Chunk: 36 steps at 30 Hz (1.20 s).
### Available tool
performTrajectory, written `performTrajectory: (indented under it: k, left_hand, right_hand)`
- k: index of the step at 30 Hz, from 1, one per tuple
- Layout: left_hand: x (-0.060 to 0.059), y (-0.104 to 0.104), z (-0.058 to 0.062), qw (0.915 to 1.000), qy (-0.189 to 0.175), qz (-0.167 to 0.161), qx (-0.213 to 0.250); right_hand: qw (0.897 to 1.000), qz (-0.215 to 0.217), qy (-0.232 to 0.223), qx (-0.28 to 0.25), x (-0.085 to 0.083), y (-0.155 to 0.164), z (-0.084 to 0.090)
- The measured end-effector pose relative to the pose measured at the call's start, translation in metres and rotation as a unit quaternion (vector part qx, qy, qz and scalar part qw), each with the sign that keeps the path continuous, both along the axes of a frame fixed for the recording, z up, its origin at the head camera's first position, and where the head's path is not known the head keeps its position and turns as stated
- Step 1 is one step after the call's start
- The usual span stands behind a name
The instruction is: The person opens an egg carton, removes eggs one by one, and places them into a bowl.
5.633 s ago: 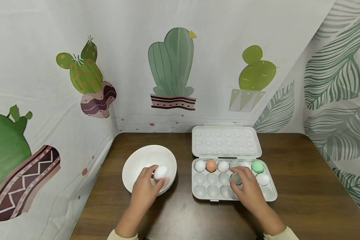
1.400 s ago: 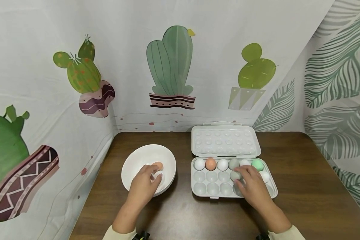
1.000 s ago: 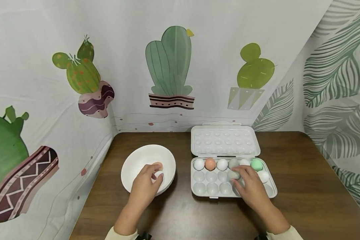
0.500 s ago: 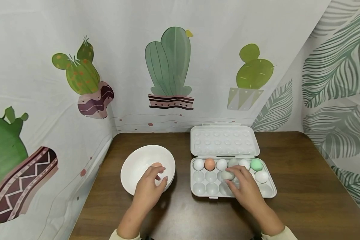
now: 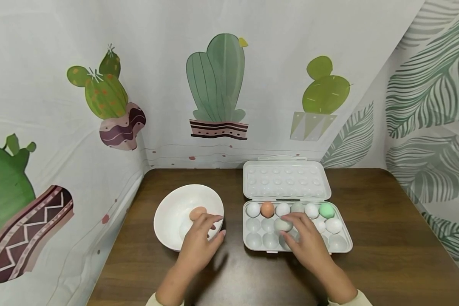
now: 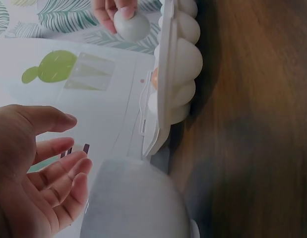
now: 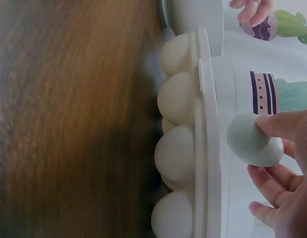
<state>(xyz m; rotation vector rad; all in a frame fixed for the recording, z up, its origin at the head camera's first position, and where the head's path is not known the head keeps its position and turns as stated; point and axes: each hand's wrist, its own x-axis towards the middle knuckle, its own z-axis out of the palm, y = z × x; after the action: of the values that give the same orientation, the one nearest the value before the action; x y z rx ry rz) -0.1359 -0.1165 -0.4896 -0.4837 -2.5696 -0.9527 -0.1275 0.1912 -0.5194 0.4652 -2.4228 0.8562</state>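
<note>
Starting at the left, a round white bowl (image 5: 164,216) sat on the dark wooden desk (image 5: 386,238), with a pale orange-brown egg (image 5: 197,213) lying inside it. The left hand (image 5: 203,243) hung over the bowl's near rim, its fingers spread and loose, its grip released and holding nothing (the left wrist view showed the open palm plainly). To the right stood a white plastic egg carton (image 5: 344,248) with its lid thrown back toward the cactus-printed cloth wall (image 5: 214,85). Its far row held a run of eggs, among them an orange egg (image 5: 267,209) and a bright green egg (image 5: 326,210). The right hand (image 5: 304,244) reached over the carton's middle row, thumb and fingertips pinching a pale grey-green egg (image 7: 252,141) just above the cups, clear of the tray. That egg looked smooth, light and hard-shelled; I judged it slippery and likely to crack if squeezed or dropped, so a gentle hold around its widest part, fingers opposite the thumb, would suit it best.
</note>
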Motion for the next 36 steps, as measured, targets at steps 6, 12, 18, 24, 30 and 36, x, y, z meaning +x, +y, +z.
performTrajectory:
  k: [6,12,18,24,30,36]
  left_hand:
    - [0.004,0.007,-0.003,0.9996,0.008,-0.026,0.0]
    - [0.006,0.014,-0.008,0.9983,0.017,-0.056,-0.003]
    - [0.009,0.021,-0.011,0.9964,0.038,-0.076,0.001]
    - [0.01,0.028,-0.017,0.9952,0.036,-0.091,0.002]
    - [0.011,0.032,-0.022,0.9928,0.037,-0.113,0.006]
    - [0.013,0.036,-0.025,0.992,0.039,-0.12,0.0]
  right_hand:
    - [1.0,0.009,-0.001,-0.013,0.003,-0.005,0.001]
    - [0.999,0.027,-0.013,-0.033,0.007,-0.009,0.002]
    - [0.999,0.033,-0.013,-0.036,0.009,-0.012,0.002]
    - [0.998,0.051,-0.011,-0.042,0.011,-0.014,0.002]
    - [0.995,0.082,-0.013,-0.049,0.012,-0.02,0.005]
    - [0.993,0.107,-0.014,-0.041,0.015,-0.027,0.007]
